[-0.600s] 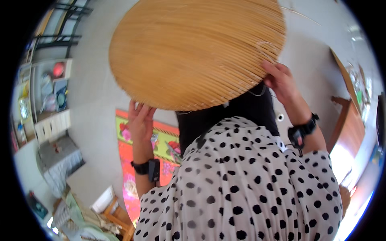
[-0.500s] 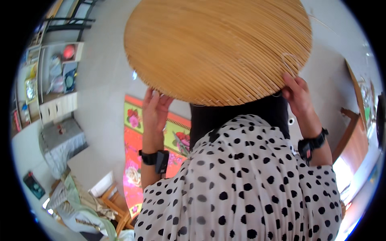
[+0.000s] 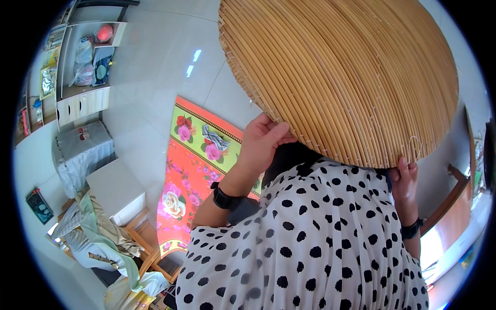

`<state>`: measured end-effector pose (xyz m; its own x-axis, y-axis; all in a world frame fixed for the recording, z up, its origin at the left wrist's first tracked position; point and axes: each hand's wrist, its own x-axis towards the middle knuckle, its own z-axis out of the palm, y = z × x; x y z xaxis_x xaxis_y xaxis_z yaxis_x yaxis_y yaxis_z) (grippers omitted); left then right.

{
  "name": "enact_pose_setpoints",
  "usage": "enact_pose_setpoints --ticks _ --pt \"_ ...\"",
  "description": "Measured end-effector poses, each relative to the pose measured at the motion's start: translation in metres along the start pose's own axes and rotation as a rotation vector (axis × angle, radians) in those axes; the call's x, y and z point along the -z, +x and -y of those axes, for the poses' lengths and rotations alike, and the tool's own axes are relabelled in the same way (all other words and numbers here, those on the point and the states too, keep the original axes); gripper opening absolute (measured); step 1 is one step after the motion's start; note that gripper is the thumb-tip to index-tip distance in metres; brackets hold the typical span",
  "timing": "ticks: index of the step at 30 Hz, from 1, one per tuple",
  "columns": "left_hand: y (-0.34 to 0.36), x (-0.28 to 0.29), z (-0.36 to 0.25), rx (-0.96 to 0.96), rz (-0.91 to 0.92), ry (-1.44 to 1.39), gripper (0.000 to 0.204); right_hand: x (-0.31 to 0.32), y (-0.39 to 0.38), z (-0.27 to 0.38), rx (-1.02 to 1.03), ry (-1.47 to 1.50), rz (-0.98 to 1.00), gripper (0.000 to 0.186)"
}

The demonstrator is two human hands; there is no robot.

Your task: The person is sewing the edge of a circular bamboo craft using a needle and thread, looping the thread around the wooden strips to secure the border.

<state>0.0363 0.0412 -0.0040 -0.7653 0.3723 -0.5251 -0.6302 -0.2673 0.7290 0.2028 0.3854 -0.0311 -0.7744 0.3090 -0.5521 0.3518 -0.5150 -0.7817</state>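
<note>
Indoors, round slatted mat [image 3: 341, 82] | left hand [image 3: 262, 142] pinches its lower-left rim | right hand [image 3: 404, 178] pinches its lower-right rim | floral cloth [image 3: 188, 181] below-left of mat

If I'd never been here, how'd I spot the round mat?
Find the spotted top. Above it in the picture, the left hand and right hand hold the mat by its edge. Unlike the flowery cloth to its left, it's round, tan and ridged.

Dotted blouse [image 3: 310, 237]: white, loosely gathered, with irregular black spots. Beyond its hem: black lower garment [image 3: 294, 156]. Flanking the blouse: black left wristband [image 3: 226, 198], black right wristband [image 3: 412, 229].
</note>
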Motion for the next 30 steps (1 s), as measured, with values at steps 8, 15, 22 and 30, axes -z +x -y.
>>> enact_pose_setpoints --ticks 8,15,22,30 --pt "-0.008 0.01 0.021 0.155 0.15 0.134 0.036 0.042 0.016 -0.006 -0.091 -0.168 0.017 0.034" --pt "0.006 0.019 -0.015 -0.07 -0.104 -0.106 0.035 0.041 0.017 0.002 -0.138 -0.214 0.084 0.03" --pt "0.017 0.034 -0.013 -0.172 -0.035 -0.009 0.042 0.039 0.019 -0.002 -0.113 -0.176 0.017 0.033" --pt "0.031 0.025 -0.046 -0.149 -0.12 -0.098 0.04 0.053 0.022 -0.009 -0.121 -0.2 0.08 0.034"
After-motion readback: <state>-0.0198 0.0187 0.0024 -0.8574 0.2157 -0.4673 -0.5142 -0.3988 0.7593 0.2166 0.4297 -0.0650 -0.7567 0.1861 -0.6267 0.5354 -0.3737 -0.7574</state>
